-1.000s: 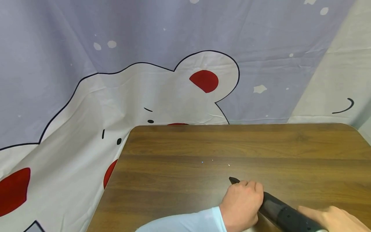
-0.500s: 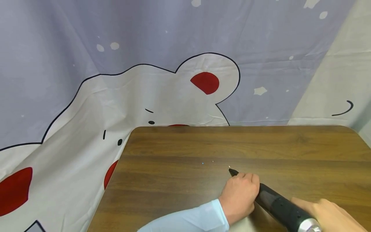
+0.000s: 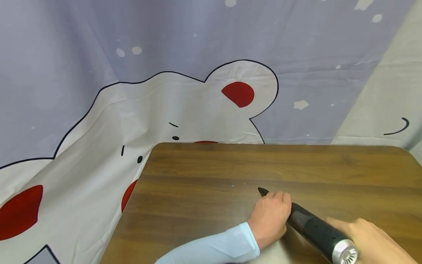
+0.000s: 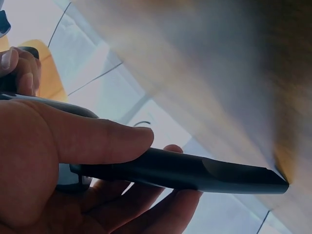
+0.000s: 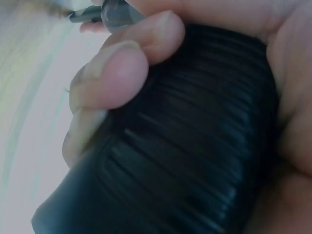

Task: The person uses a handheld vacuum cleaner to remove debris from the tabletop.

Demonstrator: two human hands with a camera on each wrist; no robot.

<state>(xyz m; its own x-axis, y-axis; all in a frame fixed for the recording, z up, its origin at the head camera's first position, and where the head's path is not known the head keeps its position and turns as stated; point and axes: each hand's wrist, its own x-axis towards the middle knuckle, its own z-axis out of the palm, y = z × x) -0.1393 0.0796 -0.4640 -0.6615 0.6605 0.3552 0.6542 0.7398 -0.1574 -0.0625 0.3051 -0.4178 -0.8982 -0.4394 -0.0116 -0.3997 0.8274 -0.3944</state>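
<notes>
A black handheld vacuum cleaner (image 3: 314,229) slants across the table at the lower right of the head view, its silver vent end toward the person. My left hand (image 3: 270,218) grips the narrow nozzle (image 4: 234,176) near the front, thumb on one side and fingers on the other in the left wrist view. The nozzle's slanted tip meets the wooden surface there. My right hand (image 3: 372,238) holds the ribbed handle (image 5: 190,131), fingers curled round it. A tiny blue speck (image 3: 233,185) and a pale speck (image 3: 244,183) lie left of the tip.
The brown wooden table (image 3: 197,165) reaches back to a patterned curtain (image 3: 184,106) hanging along its far and left sides. A light blue sleeve (image 3: 224,245) covers the left forearm.
Both hands have carried the vacuum cleaner forward and slightly left. Its tip now lies where a third pale speck was, and that speck no longer shows. The head view shifts slightly.
</notes>
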